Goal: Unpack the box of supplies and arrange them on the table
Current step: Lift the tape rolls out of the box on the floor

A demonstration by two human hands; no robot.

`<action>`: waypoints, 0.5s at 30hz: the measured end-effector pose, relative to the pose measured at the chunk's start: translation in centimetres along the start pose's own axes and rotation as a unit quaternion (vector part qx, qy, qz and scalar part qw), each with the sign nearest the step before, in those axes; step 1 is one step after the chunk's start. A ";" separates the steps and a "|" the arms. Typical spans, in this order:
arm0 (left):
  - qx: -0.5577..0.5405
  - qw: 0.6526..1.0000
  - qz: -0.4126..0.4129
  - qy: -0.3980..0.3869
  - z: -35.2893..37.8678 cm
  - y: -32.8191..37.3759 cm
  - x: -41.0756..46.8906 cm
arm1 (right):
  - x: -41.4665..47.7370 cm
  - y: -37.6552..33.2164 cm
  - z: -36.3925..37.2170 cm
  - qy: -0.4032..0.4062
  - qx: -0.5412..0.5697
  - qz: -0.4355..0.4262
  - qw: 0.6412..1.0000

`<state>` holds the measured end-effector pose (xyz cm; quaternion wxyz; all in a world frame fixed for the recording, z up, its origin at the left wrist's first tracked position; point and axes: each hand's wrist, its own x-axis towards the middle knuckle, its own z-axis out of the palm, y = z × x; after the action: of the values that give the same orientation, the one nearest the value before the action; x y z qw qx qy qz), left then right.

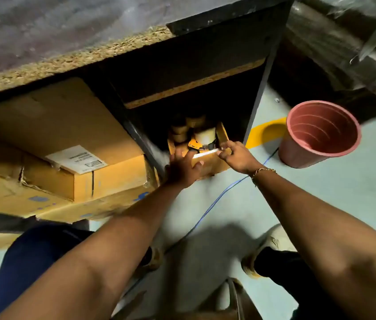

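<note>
An open cardboard box of supplies (212, 163) stands on the floor under the table (67, 63), partly in shadow. Inside it are several brown tape rolls (180, 130), a larger pale roll (204, 135) and a yellow and black tool (195, 145). My left hand (182, 168) rests on the box's near left edge with fingers spread. My right hand (237, 155) pinches the near rim of the box at its right corner, beside a bright white strip (205, 154) along that edge.
Large cardboard cartons (62, 144) are stacked under the table to the left. A pink bucket (320, 135) stands on the floor to the right. A blue cable (214, 202) runs across the floor. My legs and shoes are below.
</note>
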<state>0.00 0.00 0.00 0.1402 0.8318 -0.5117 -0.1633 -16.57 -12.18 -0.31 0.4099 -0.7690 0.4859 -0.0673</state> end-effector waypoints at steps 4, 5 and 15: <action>-0.063 0.996 -0.045 0.042 2.7 -1.0 3.5 | 4.3 0.9 0.9 0.002 -0.013 0.008 1.000; -0.078 0.994 -0.049 0.066 3.6 -1.5 4.6 | 5.5 1.3 1.2 0.000 -0.031 0.006 1.000; -0.095 0.985 -0.145 0.019 4.5 -5.2 9.6 | 12.9 2.7 4.0 -0.037 -0.125 0.026 0.991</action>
<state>6.36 -6.65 -7.36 0.2027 0.8830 -0.3653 -0.2139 -9.73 -20.82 -8.62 0.3302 -0.8033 0.4945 0.0329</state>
